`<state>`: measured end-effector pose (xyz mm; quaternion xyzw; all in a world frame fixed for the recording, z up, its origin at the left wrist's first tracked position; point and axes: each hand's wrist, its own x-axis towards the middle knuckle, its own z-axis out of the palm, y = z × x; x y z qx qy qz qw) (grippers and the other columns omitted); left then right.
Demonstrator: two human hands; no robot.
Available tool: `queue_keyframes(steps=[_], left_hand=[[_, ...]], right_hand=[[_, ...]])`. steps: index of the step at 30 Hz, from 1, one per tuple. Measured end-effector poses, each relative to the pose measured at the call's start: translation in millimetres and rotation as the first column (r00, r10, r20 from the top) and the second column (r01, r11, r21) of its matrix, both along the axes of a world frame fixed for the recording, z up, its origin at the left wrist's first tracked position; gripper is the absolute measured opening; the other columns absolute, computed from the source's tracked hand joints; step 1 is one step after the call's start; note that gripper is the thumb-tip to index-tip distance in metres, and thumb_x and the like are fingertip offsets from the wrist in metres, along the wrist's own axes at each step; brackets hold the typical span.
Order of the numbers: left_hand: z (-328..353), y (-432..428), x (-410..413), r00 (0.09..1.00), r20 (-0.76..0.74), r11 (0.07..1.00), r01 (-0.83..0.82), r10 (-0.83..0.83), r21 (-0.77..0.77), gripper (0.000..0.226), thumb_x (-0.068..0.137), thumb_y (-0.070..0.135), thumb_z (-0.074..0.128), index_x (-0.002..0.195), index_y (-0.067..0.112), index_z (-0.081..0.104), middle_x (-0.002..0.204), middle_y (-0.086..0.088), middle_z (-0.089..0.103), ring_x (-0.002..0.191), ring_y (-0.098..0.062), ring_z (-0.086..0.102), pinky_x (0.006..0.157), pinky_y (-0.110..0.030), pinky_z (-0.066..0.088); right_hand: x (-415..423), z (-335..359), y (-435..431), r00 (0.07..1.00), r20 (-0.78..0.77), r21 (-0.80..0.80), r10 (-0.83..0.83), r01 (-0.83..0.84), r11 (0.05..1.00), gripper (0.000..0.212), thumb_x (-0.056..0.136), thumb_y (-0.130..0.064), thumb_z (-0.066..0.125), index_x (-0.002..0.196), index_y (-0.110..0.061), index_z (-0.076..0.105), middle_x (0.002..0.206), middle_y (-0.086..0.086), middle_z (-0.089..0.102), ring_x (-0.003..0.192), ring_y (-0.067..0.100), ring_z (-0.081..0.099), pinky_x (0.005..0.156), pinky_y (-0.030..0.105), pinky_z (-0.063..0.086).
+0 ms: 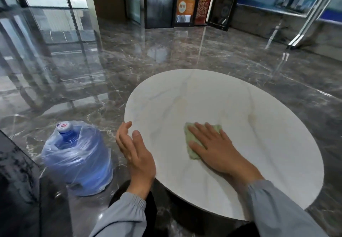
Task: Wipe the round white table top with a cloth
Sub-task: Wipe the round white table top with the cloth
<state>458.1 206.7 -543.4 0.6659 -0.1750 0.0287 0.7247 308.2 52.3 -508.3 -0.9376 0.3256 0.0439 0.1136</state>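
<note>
The round white table top (231, 98) with faint grey veins fills the middle and right of the head view. A small pale green cloth (191, 144) lies on its near left part. My right hand (212, 146) presses flat on the cloth with straight, spread fingers, covering most of it. My left hand (134, 148) rests at the table's left edge, thumb on the top and relaxed fingers hanging over the rim. It holds nothing.
A large blue water bottle (77, 155) wrapped in a clear plastic bag stands on the dark marble floor (166, 51) left of the table. A dark counter edge (16, 172) sits at the bottom left. Glass doors and signs line the far wall.
</note>
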Motion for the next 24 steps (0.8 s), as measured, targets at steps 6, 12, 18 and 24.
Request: queue_keyframes(steps=[6, 12, 18, 24], left_hand=[[3.4, 1.1, -2.8, 0.999, -0.033, 0.999, -0.019, 0.018, -0.029, 0.037, 0.107, 0.035, 0.03, 0.138, 0.024, 0.045, 0.142, 0.0, 0.042, 0.135, -0.012, 0.038, 0.098, 0.001, 0.024], [-1.9, 1.9, 0.0, 0.998, -0.068, 0.996, -0.023, 0.017, -0.09, 0.044, 0.102, 0.048, 0.027, 0.139, 0.031, 0.043, 0.146, 0.001, 0.042, 0.142, -0.013, 0.039, 0.116, -0.026, 0.034], [-2.2, -0.3, 3.7, 0.997, -0.071, 0.994, -0.041, 0.034, -0.1, 0.031, 0.099, 0.055, 0.029, 0.128, 0.052, 0.041, 0.141, 0.006, 0.041, 0.138, -0.022, 0.043, 0.115, -0.048, 0.039], [-0.6, -3.1, 2.9, 0.993, -0.114, 0.995, -0.044, 0.034, -0.089, 0.033, 0.102, 0.05, 0.03, 0.131, 0.042, 0.044, 0.14, 0.001, 0.045, 0.134, -0.02, 0.044, 0.111, -0.033, 0.04]], right_hand=[[14.6, 1.8, -34.8, 0.957, -0.081, 0.015, -0.279, 0.281, 0.96, 0.062, 0.107, -0.058, 0.016, 0.164, -0.043, -0.005, 0.172, -0.017, -0.015, 0.159, 0.02, -0.017, 0.124, 0.056, -0.012], [96.3, -3.8, 78.5, 0.957, 0.003, -0.04, 0.289, -0.289, 0.957, 0.06, 0.109, -0.057, 0.017, 0.164, -0.044, -0.002, 0.172, -0.018, -0.012, 0.158, 0.016, -0.02, 0.123, 0.056, -0.015], [83.2, -1.1, 16.8, 0.987, 0.047, 0.003, 0.151, -0.151, 0.989, 0.061, 0.106, -0.063, 0.021, 0.163, -0.051, 0.005, 0.171, -0.024, -0.004, 0.158, 0.007, -0.011, 0.127, 0.044, -0.01], [61.8, -1.0, -45.5, 0.986, -0.058, -0.007, -0.159, 0.159, 0.987, 0.063, 0.106, -0.062, 0.016, 0.163, -0.046, -0.002, 0.172, -0.019, -0.013, 0.159, 0.016, -0.015, 0.125, 0.053, -0.012]])
